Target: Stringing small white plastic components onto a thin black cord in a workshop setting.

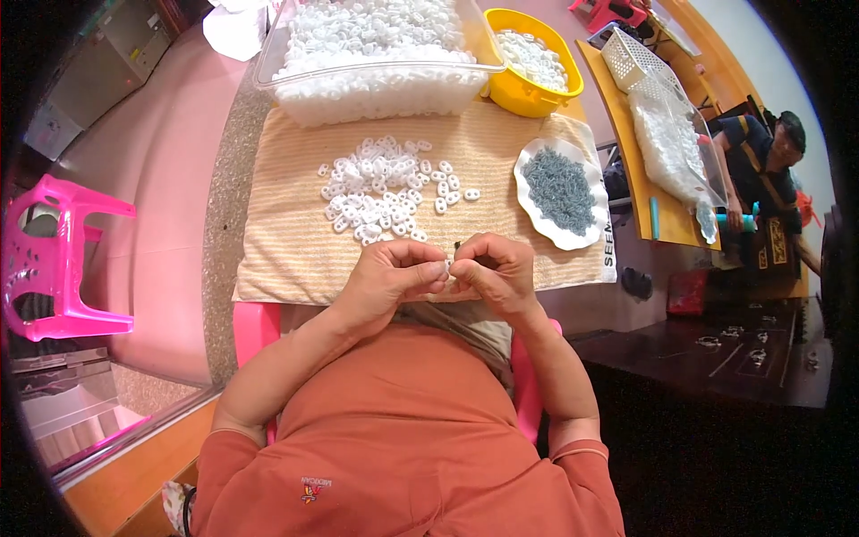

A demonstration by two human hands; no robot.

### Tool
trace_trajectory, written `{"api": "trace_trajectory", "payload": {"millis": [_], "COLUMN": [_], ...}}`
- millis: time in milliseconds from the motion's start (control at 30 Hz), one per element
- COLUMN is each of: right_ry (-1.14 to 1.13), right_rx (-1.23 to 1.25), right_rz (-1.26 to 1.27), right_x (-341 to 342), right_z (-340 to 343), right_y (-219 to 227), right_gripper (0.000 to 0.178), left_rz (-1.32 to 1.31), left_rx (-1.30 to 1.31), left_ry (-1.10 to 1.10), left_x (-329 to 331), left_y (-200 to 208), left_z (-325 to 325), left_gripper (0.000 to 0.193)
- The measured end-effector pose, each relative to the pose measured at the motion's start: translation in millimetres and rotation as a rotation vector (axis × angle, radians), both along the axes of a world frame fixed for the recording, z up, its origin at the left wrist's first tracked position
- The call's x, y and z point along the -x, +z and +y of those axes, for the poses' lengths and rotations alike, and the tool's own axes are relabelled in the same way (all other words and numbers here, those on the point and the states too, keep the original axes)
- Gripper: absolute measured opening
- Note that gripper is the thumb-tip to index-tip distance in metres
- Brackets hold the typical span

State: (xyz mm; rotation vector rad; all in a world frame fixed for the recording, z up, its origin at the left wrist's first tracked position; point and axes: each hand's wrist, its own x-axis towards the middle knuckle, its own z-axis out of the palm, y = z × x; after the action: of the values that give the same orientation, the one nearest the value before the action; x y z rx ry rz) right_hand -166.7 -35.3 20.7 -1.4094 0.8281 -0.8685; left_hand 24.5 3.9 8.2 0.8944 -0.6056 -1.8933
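My left hand point(400, 273) and my right hand point(497, 271) meet above the near edge of the towel, thumbs and forefingers pinched together. Between the fingertips shows a small white plastic piece point(448, 263), mostly hidden. A tiny dark tip point(457, 244) sticks up beside my right forefinger; what it belongs to cannot be made out. Just beyond my left hand lies a loose pile of white oval two-holed plastic pieces point(380, 183), several strayed to its right. Farther right, a white wavy-rimmed plate point(526, 204) holds a heap of tiny grey spring-like parts point(560, 191).
A clear plastic bin point(376, 112) full of white pieces stands at the back, beside a yellow basin point(534, 100) of similar ones. The striped towel point(286, 228) covers the table. At left is a pink stool point(67, 259); at right, another person point(761, 170) sits by a second table.
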Motion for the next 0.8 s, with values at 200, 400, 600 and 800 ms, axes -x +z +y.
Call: {"api": "trace_trajectory", "payload": {"millis": [200, 400, 600, 800], "right_ry": [0.010, 0.056, 0.084, 0.094], "right_rx": [-0.022, -0.081, -0.115, -0.088], "right_rz": [-0.023, -0.104, -0.128, -0.075], "right_x": [0.1, -0.7, -2.4, -1.2], "right_z": [-1.3, -0.8, 0.7, -0.6], "right_y": [-4.8, -3.8, -5.6, -5.9], "right_gripper": [0.012, 0.015, 0.016, 0.012], "left_rz": [0.048, 0.100, 0.125, 0.131], "left_rx": [-0.005, -0.019, -0.009, 0.009], "left_ry": [-0.049, -0.077, -0.093, -0.072], "left_x": [0.2, -0.4, -1.4, -0.9], "left_y": [-2.8, -0.5, -7.5, -6.7], "left_z": [-0.8, -2.1, -2.8, -2.6], "left_gripper": [0.018, 0.016, 0.013, 0.014]}}
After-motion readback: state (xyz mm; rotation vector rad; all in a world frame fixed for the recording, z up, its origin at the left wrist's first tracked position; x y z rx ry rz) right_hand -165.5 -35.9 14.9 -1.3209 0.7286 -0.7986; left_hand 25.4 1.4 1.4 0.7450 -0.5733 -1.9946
